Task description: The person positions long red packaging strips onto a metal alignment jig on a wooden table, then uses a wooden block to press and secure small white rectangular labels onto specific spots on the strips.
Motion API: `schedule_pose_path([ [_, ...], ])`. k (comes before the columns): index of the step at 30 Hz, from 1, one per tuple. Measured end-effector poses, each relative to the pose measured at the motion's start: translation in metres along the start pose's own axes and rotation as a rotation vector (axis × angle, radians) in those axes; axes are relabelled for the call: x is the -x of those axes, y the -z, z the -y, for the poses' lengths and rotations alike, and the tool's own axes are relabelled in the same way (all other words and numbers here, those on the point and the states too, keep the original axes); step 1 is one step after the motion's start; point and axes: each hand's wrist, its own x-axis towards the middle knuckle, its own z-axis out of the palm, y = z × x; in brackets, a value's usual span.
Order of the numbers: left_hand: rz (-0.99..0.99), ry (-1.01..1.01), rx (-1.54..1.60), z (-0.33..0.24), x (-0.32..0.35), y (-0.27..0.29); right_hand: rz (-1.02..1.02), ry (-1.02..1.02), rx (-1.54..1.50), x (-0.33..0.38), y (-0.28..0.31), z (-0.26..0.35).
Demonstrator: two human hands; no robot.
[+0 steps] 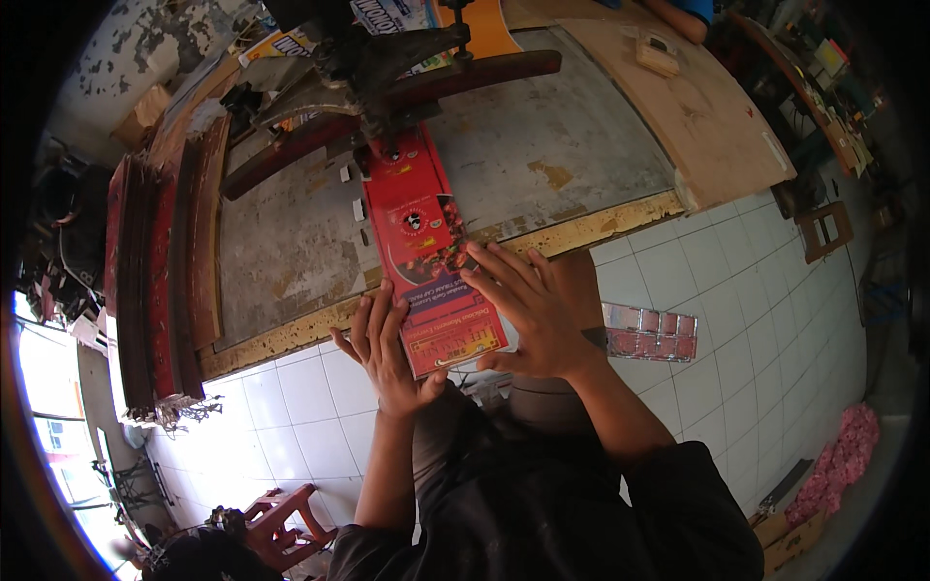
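Note:
A long red printed card sheet [418, 281], or a thin stack of them, lies on the grey metal worktable [542, 136]. Its far end reaches beneath a dark machine head [358, 87], and its near end sticks out over the table's front edge. Along its left side my left hand [387, 358] rests with fingers spread, the thumb by the near end. My right hand [533, 320] lies against the right side, fingers stretched out and fingertips on the printed surface. Neither hand is wrapped round it.
A dark wooden bar [475, 79] crosses above the table. At the left stand tall stacks of red and brown boards [165, 281]. A brown board [678, 107] with a small wooden block [658, 54] adjoins on the right. A red stool [286, 523] stands lower left; another person's arm [683, 17] shows at the top.

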Motion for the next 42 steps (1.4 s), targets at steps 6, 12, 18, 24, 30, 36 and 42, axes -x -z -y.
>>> schedule_pose_path([
  [6, -0.009, -0.002, 0.003, -0.0005, -0.0006, -0.0013, 0.008, -0.005, 0.012, 0.0008, 0.0001, -0.0003],
  [12, -0.005, -0.006, -0.016, -0.0004, -0.0003, -0.0008, 0.008, -0.001, 0.006, 0.0006, -0.0002, -0.0010],
  [18, -0.017, -0.009, -0.014, 0.0015, 0.0018, -0.0032, 0.014, 0.001, -0.002, 0.0003, 0.0013, -0.0009],
  [24, -0.015, -0.002, -0.010, 0.0001, 0.0020, -0.0027, 0.012, 0.006, -0.006, 0.0002, 0.0022, -0.0017],
  [30, -0.015, -0.002, -0.006, 0.0002, 0.0018, -0.0023, 0.015, 0.004, -0.011, -0.0009, 0.0031, -0.0004],
  [36, -0.006, 0.007, -0.001, 0.0005, 0.0029, -0.0020, 0.028, 0.002, -0.003, -0.0010, 0.0044, -0.0008],
  [42, -0.007, 0.000, -0.003, 0.0019, 0.0031, -0.0030, 0.027, -0.007, -0.022, -0.0004, 0.0036, -0.0018],
])
